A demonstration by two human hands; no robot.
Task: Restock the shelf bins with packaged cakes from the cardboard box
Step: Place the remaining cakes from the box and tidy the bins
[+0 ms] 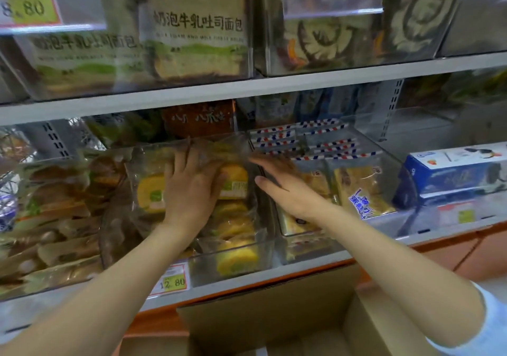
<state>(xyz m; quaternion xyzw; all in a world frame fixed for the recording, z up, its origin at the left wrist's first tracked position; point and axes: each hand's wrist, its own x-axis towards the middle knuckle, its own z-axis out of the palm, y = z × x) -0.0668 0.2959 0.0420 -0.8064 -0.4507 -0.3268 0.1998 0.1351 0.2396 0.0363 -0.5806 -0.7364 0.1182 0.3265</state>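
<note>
1. The left hand [189, 185] lies flat on a clear-wrapped pack of yellow roll cakes [149, 194]. Its fingers are straight and spread, pressing down rather than curling round anything.
2. That pack sits on top of the pile in the middle clear bin [247, 242] on the lower shelf [301, 264]. More yellow rolls [236, 262] show through the bin's front wall below it.
3. The right hand [285, 188] is open too, fingers stretched out toward the back. It reaches over the divide between the middle bin and the right-hand bin [307, 246]. The fingertips are blurred, so whether they touch anything cannot be told.
4. The right-hand bin holds pale cake packs with blue lettering [359, 191]; behind them lie wrappers with red-and-blue striped edges [315, 136].
5. The cardboard box [274, 309] stands open just below the shelf edge, between the two forearms. What it contains is out of sight.
6. A price tag reading 12.80 [171, 281] hangs on the shelf front, just left of the middle bin's front wall.
7. Around this: a bin of brownish packs [55, 218] to the left, a blue carton [450, 172] to the right, and bagged toast loaves [192, 26] in a bin on the shelf above — beside a tag reading 8.80 [27, 6].
8. A light sleeve [493, 322] covers the right upper arm.
</note>
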